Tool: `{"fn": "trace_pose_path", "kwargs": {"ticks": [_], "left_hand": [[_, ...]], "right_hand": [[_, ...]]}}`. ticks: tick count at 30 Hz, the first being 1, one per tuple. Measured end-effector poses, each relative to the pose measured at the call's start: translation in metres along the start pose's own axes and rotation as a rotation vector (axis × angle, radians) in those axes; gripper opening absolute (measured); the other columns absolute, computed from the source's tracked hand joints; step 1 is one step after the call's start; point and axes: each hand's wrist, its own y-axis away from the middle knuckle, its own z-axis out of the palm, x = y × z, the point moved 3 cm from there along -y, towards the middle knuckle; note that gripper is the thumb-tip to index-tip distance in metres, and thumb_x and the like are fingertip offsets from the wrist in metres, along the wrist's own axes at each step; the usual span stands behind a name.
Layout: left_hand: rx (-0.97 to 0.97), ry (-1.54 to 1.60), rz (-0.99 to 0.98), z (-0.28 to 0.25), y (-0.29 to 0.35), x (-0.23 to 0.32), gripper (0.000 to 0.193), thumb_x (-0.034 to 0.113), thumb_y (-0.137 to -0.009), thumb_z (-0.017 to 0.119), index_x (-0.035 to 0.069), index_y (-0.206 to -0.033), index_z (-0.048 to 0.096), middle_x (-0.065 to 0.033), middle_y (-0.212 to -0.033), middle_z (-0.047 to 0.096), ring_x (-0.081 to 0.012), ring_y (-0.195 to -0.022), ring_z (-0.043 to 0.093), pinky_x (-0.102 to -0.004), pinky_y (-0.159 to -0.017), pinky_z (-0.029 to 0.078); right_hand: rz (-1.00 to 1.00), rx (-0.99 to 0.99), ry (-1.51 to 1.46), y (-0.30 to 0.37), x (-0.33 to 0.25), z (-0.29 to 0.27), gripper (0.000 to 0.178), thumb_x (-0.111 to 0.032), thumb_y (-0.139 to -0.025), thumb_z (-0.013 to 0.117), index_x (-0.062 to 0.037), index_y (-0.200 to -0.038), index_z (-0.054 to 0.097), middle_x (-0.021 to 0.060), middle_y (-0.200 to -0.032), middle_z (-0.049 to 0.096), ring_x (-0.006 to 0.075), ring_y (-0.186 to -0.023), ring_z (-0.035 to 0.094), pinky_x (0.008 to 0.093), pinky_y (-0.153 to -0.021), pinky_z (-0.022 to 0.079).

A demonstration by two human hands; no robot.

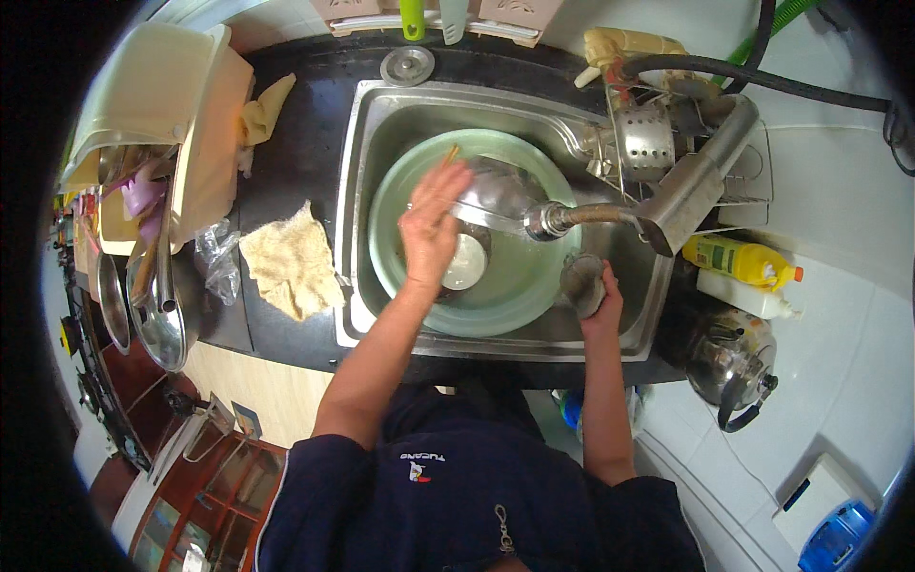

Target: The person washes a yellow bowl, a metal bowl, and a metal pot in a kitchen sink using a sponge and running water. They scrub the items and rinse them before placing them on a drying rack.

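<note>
A pale green basin [381,276] sits in the steel sink [351,191] beneath the tap [562,219]. My left hand [434,224] is over the basin's left half, its fingers smeared by motion beside a shiny metal vessel [496,186] partly hidden by the tap. A yellowish stick-like tip [454,151] shows just past the fingers; whether they hold anything is unclear. Lower in the basin lies a white bowl [465,263]. At the basin's right rim my right hand [610,297] is closed around a grey scrubbing pad [582,284].
Left of the sink lie a beige cloth [291,262], a clear plastic bag [219,262] and a cream utensil box [205,124]. A drain strainer [408,66] rests behind. On the right are a wire rack [743,176], a yellow bottle [739,260] and a steel kettle [729,353].
</note>
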Motion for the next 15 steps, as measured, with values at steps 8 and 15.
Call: {"fn": "trace_pose_path", "kwargs": {"ticks": [8,15], "left_hand": [[0.092,-0.174,0.294,-0.087,0.003,0.021,0.042,-0.013,-0.066,0.049,0.005,-0.099,0.067,-0.0118,-0.109,0.063,-0.0312,-0.117,0.051,-0.0457,-0.101,0.035],[0.004,0.115,0.41,-0.131,-0.007,0.079,0.033,-0.005,-0.072,0.053,0.007,-0.1,0.066,-0.0111,-0.108,0.064,-0.0305,-0.109,0.056,-0.0454,-0.097,0.04]], "right_hand": [[0.06,-0.022,0.042,0.0,0.021,0.017,0.03,-0.028,-0.09,0.053,-0.0109,-0.115,0.055,0.0051,-0.11,0.059,0.0222,-0.101,0.056,0.0398,-0.089,0.045],[0.091,-0.128,0.054,0.021,0.039,0.056,0.031,-0.026,-0.093,0.044,-0.008,-0.117,0.052,0.0061,-0.111,0.059,0.0248,-0.101,0.057,0.0413,-0.09,0.045]]}}
